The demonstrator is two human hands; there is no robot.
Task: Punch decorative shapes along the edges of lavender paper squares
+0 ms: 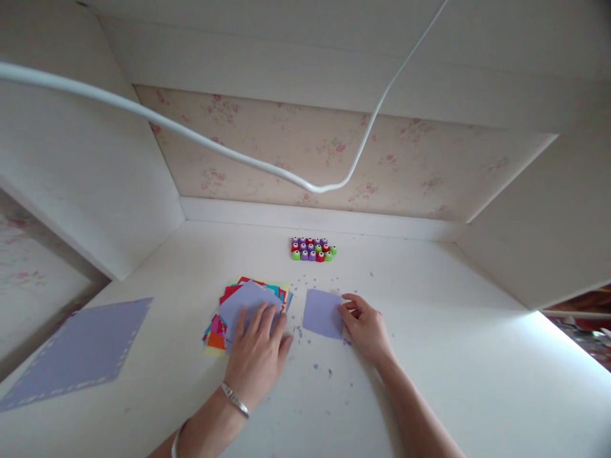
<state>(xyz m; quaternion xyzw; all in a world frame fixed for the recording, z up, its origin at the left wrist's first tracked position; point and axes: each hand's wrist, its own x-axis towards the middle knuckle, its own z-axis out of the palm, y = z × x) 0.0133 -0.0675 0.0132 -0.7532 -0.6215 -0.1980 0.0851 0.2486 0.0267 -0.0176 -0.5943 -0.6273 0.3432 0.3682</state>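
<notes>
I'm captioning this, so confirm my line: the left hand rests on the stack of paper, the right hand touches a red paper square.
Wrong colour: in the head view, the paper square that the right hand touches is lavender, not red.

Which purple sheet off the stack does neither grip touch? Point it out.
The far-left sheet, with holes along its edges. The left grip rests on the stack; the right grip touches the rightmost sheet.

Soft light from the right.
</notes>
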